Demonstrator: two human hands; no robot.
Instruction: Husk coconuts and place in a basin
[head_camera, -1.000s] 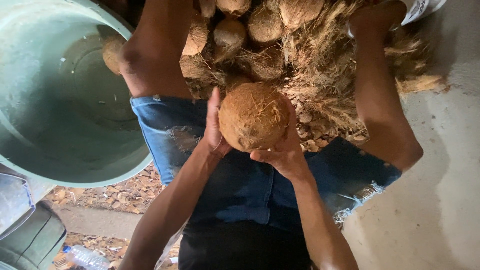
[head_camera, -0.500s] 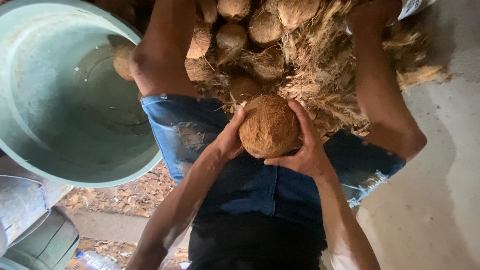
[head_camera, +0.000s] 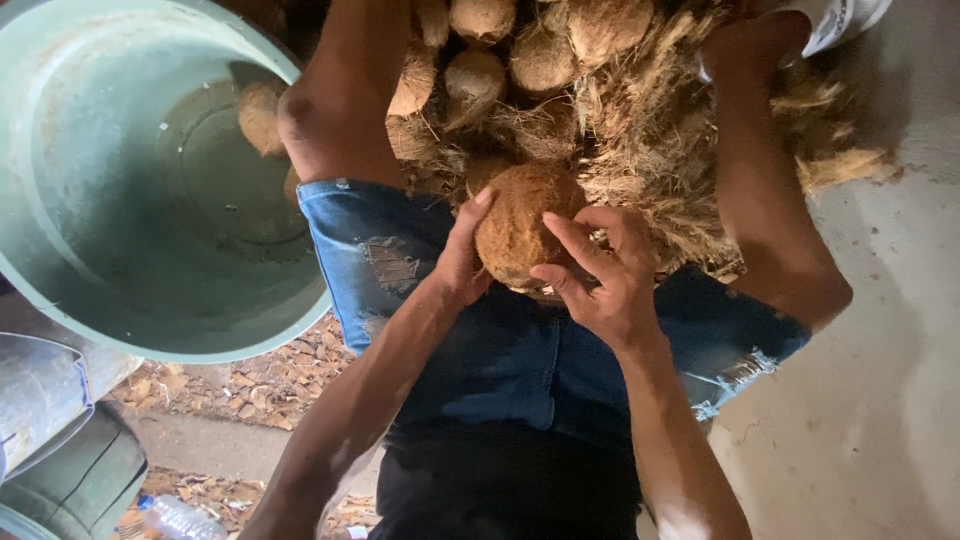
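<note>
Fingers (head_camera: 585, 245) clasp coconut (head_camera: 515, 230); husk pile (head_camera: 640, 130) behind, tub (head_camera: 60, 290) left.

Just the one head cam here, I'm looking steeply down, close over my lap and the round brown husked coconut (head_camera: 520, 235).

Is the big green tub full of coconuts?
No: the green tub is mostly bare inside, while the husked coconut is held between the left hand and the right hand.
</note>
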